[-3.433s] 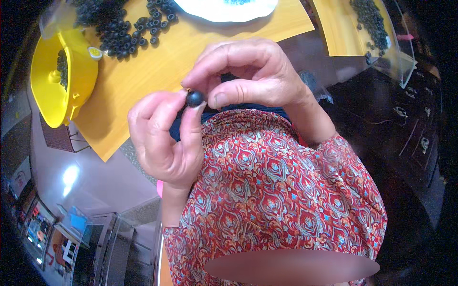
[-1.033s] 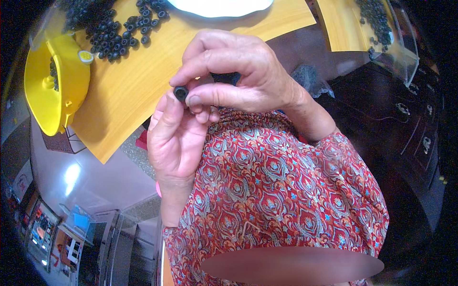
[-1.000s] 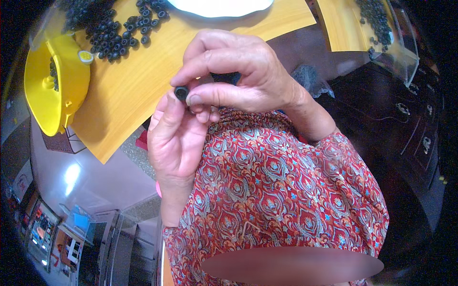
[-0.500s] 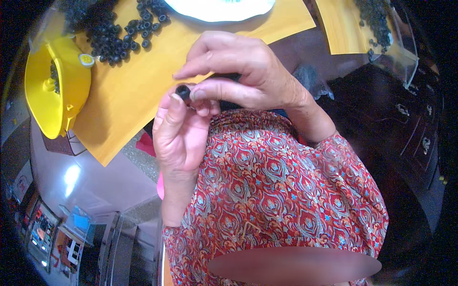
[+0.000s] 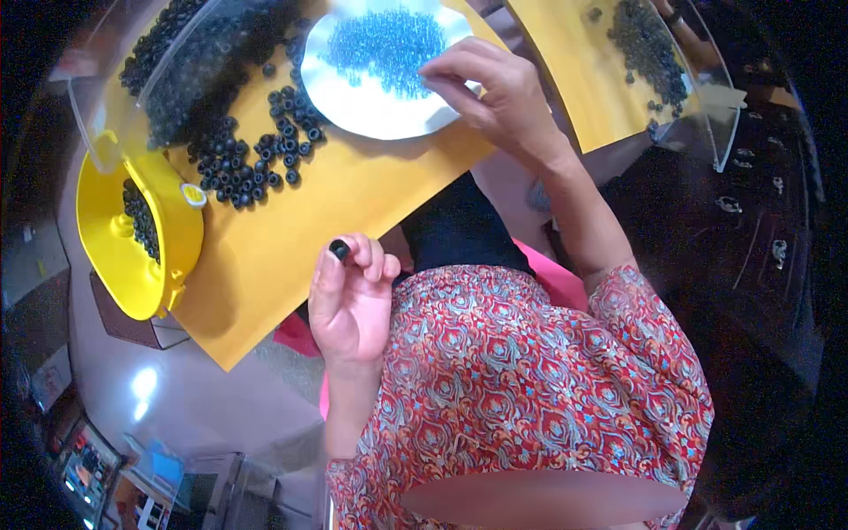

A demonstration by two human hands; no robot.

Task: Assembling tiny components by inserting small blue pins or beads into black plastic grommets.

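My left hand is raised in front of my body, its thumb and fingers pinching a small black ring-shaped piece with an open hollow. My right hand reaches over a white scalloped plate. Its thumb and fingertips come together at the right edge of a heap of tiny clear-blue pieces on that plate. Whatever lies between those fingertips is too small to make out. Left of the plate, many black ring-shaped pieces are spread over the yellow-orange table sheet.
A yellow bin with black pieces inside stands at the table's left edge. A clear panel rises at the upper left. On the right, another yellow-orange surface bears more dark pieces, with a person's arm beyond. Dark drawers stand at the right.
My right hand has left the black piece and moved up and right to the blue pieces on the plate. The left hand still holds the black piece. The view has shifted, showing more of the plate.
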